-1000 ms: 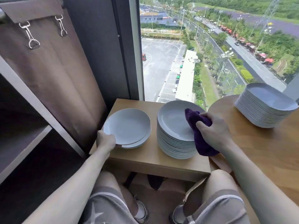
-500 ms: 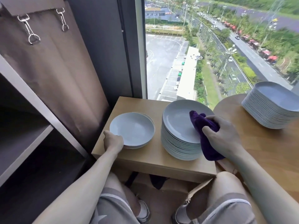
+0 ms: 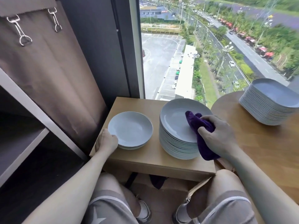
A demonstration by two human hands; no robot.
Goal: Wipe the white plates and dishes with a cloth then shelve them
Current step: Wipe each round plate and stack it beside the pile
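A short stack of white plates (image 3: 131,129) lies on the left of a small wooden table (image 3: 155,160). My left hand (image 3: 106,140) grips the near left rim of its top plate. To the right stands a tall stack of white plates (image 3: 174,126). My right hand (image 3: 218,136) holds a purple cloth (image 3: 199,125) bunched on the top plate's right side, with the cloth's tail hanging down past the stack.
A tall stack of squarish white dishes (image 3: 271,102) sits on the round wooden table (image 3: 267,143) at right. Dark open shelving (image 3: 24,143) stands at left beside a brown curtain (image 3: 48,67). A window lies straight ahead. My knees are under the table edge.
The plate in my left hand, tilted up a second ago, now lies flat on the short stack. My right hand and the cloth have stayed on the tall stack.
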